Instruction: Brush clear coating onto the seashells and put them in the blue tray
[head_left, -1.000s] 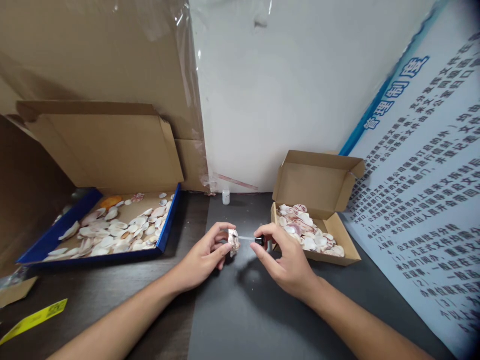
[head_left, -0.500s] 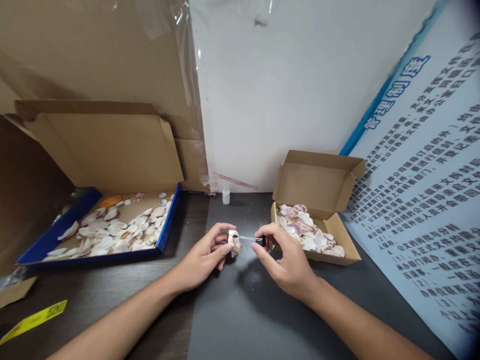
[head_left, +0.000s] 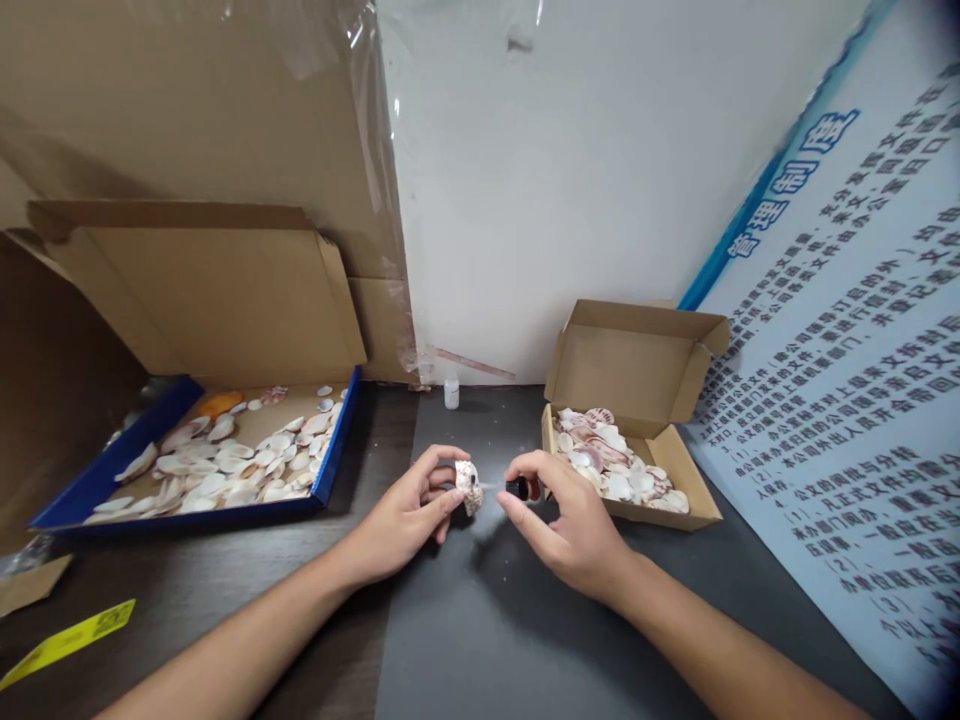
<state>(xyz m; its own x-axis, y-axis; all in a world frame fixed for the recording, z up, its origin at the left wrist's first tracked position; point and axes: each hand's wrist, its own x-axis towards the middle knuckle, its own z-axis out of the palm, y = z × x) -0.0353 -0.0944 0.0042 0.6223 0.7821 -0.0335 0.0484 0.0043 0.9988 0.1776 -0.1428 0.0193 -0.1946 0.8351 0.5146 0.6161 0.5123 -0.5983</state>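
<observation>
Between the thumb and fingertips of my left hand (head_left: 409, 513) I pinch a small, rough white shell piece (head_left: 466, 482), held up over the grey sheet (head_left: 465, 640) on the worktop (head_left: 322, 590). The hand is nearly closed at the tips, the other fingers loosely curled behind. I judge the piece to be light and stiff, its knobbly surface giving good friction, though a thin edge could chip under a hard squeeze; its left edge, where my tips sit, looks the right place to grip, leaving the dark hollow on its right clear.

My right hand (head_left: 574, 520) has a black cap (head_left: 517, 488) between thumb and fingers, parted only by the cap's width. A thin pale stem (head_left: 490, 486) runs from it towards the shell piece; I can't tell whether its tip touches. The cap is probably light, rigid and rather smooth, best taken round its sides.

Both forearms slant inward from the lower corners, and my hands face each other, near but apart, below the little white bottle (head_left: 451, 393).
</observation>
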